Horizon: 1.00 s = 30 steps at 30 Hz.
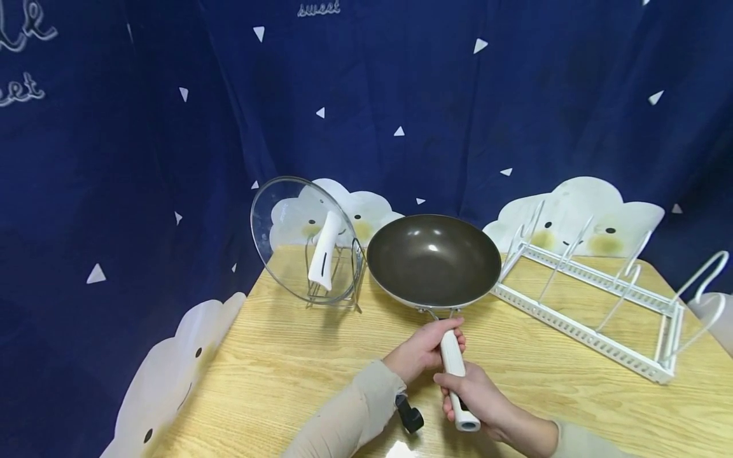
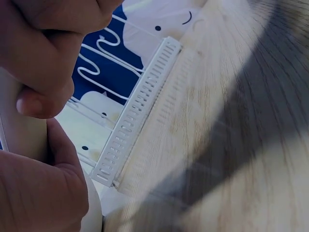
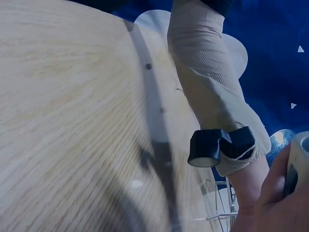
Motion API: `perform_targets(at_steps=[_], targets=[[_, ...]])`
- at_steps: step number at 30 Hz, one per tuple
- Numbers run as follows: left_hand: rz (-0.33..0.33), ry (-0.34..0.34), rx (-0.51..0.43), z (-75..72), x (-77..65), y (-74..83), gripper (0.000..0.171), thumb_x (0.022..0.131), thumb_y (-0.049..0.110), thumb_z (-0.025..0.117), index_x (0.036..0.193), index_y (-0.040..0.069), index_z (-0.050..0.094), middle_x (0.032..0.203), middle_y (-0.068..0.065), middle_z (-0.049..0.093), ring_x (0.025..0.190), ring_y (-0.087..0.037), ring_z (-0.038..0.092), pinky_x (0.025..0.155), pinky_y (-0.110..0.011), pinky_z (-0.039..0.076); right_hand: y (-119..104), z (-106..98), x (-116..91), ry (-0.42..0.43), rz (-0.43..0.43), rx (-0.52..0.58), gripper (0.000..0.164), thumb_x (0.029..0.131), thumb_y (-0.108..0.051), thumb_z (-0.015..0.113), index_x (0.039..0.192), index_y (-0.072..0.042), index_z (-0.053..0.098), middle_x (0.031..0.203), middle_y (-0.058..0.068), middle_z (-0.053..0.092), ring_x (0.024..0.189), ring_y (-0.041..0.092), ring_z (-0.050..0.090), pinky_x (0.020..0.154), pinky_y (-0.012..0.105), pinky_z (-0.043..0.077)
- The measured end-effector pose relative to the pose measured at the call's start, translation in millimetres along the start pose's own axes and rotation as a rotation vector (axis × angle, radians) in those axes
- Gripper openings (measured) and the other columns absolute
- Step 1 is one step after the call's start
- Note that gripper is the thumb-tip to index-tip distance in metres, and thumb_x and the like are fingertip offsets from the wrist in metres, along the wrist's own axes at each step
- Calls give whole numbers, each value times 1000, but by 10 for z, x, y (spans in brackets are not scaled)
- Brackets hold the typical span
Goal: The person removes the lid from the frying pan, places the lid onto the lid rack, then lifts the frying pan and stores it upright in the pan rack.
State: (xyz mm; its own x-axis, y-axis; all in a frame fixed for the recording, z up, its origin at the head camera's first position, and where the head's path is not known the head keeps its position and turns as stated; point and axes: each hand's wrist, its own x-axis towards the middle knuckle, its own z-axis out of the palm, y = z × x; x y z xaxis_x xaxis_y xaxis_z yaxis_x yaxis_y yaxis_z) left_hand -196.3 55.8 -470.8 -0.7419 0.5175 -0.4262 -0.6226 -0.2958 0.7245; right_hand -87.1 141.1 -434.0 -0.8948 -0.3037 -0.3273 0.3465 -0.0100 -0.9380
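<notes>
A dark-coated frying pan (image 1: 433, 261) with a white handle (image 1: 452, 353) is held over the table in the head view, its inside facing up and tilted toward me. My left hand (image 1: 420, 350) grips the handle near the pan's body, thumb along the top. Closer to the handle's end, my right hand (image 1: 481, 394) wraps around it, thumb across the upper side. In the right wrist view the handle's end (image 3: 304, 142) shows at the right edge. Part of the white handle is hidden behind fingers in the left wrist view.
Left of the pan, a glass lid (image 1: 275, 254) with a white handle leans upright in a small wire rack (image 1: 338, 299). A white rack (image 1: 584, 327) with wire dividers stands on the right of the wooden table (image 1: 275, 381). A dark blue curtain (image 1: 366, 76) hangs behind.
</notes>
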Motion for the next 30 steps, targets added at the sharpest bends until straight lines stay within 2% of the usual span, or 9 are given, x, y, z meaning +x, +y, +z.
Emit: perform_targets(at_steps=[11,20,30], targets=[[32,17,-22,-11,1,-49,31,96,16,52,65,11,51,60,4,49,54,-5,49,56,-18,47,53,-21,-13,13,-20,-33,20,90,-10,54,95,3,40,55,3,52,42,8,54,41,23,46],[59,26,-20,21,-17,-20,27,95,20,54,70,10,53,61,3,49,54,-7,50,56,-19,48,44,-38,-21,-6,-37,-28,19,91,-11,54,95,2,41,55,2,53,42,8,54,41,23,46],[90,-3,-37,83,-121,63,23,95,20,55,76,8,52,63,2,51,55,-8,51,56,-20,49,42,-69,-79,-62,-135,-49,23,90,-7,54,101,5,38,54,4,54,42,10,54,42,24,46]])
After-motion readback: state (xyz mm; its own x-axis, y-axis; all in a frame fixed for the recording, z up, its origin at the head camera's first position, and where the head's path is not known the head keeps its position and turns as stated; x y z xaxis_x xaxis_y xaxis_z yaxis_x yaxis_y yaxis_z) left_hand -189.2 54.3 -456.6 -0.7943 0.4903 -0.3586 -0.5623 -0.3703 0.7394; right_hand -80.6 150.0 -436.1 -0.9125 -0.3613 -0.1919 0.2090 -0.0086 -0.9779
